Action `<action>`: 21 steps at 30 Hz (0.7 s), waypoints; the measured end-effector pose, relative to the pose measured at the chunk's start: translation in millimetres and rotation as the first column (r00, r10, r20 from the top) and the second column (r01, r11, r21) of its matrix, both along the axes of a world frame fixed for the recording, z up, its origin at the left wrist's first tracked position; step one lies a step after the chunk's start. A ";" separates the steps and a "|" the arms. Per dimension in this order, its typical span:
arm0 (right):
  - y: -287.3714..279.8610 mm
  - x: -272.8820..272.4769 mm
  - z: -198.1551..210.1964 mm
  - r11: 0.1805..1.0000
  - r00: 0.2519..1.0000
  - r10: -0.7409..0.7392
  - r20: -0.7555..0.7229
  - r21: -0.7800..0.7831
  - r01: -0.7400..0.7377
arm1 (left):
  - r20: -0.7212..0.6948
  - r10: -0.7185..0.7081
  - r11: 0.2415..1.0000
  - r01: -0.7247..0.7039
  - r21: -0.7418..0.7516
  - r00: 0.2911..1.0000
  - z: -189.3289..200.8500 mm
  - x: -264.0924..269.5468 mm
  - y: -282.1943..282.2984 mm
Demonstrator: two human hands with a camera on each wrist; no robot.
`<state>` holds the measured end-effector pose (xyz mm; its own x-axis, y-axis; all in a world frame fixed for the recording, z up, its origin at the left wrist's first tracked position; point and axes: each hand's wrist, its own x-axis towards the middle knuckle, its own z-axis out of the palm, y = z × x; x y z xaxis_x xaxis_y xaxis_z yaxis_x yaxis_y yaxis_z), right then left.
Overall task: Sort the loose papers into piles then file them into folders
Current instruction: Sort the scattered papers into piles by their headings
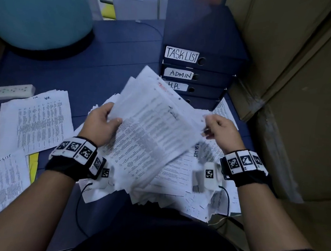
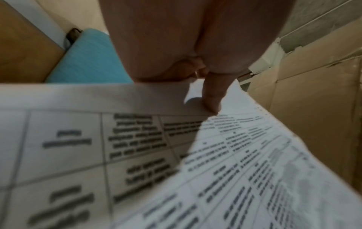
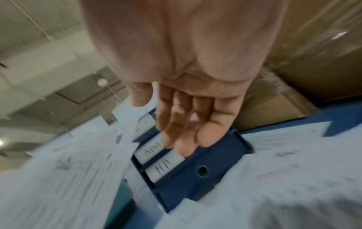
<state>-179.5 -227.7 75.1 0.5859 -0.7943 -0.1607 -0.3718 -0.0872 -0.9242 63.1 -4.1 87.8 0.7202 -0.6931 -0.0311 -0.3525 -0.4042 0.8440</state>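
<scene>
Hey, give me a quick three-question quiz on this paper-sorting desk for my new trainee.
1. True or false: the ADMIN binder tops the binder stack.
2. The white power strip lies: A) on the binders, B) on the table beyond the HR pile, C) on a cardboard box.
3. Fill in: the left hand grips a ____ of papers.
Key: 1 false, the TASK LIST binder does. 2 B. 3 sheaf.

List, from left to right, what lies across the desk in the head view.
Power strip → HR-marked sheet → left hand → held sheaf of papers → right hand → cardboard boxes.
</scene>
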 end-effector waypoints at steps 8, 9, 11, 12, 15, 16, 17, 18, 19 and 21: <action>29.7 0.7 -88.6 0.988 0.744 -0.020 -0.667 0.100 0.116 | 0.014 0.143 0.990 -0.143 0.003 0.990 1.0 11.9 21.8; 34.2 4.6 -93.2 0.982 0.740 -0.055 -0.671 0.096 0.160 | 0.007 0.142 0.990 -0.142 0.005 0.990 0.2 12.4 23.4; 36.6 10.8 -101.7 0.981 0.741 -0.081 -0.667 0.078 0.177 | -0.013 0.141 0.990 -0.141 0.007 0.990 -1.3 12.8 26.0; 35.1 12.5 -104.4 0.987 0.739 -0.073 -0.669 0.057 0.149 | -0.025 0.139 0.990 -0.139 0.003 0.990 -0.8 12.0 26.9; 27.4 12.1 -106.1 0.994 0.764 -0.093 -0.639 -0.021 0.103 | -0.053 0.120 0.993 -0.120 -0.012 0.991 1.3 9.5 30.1; 25.3 10.4 -101.6 0.992 0.789 -0.116 -0.604 -0.033 0.120 | -0.059 0.112 0.994 -0.113 -0.008 0.992 1.7 9.7 31.6; 22.1 7.8 -97.4 0.991 0.802 -0.133 -0.582 -0.060 0.121 | -0.059 0.105 0.994 -0.105 0.000 0.993 1.9 10.4 33.2; 19.7 5.0 -90.8 0.989 0.812 -0.145 -0.566 -0.093 0.111 | -0.060 0.098 0.995 -0.098 0.005 0.993 1.9 11.9 35.2; 16.0 1.4 -83.8 0.989 0.825 -0.144 -0.546 -0.116 0.096 | -0.063 0.092 0.996 -0.092 0.010 0.994 2.0 13.5 37.1; 8.3 -5.3 -66.6 0.984 0.861 -0.145 -0.487 -0.162 0.074 | -0.078 0.086 0.996 -0.085 0.009 0.993 3.5 16.9 40.8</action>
<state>-184.8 -219.5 8.4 0.3650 -0.8831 -0.2948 -0.7912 -0.1274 -0.5981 79.9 36.7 91.3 0.7719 -0.6287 -0.0938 -0.2492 -0.4350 0.8652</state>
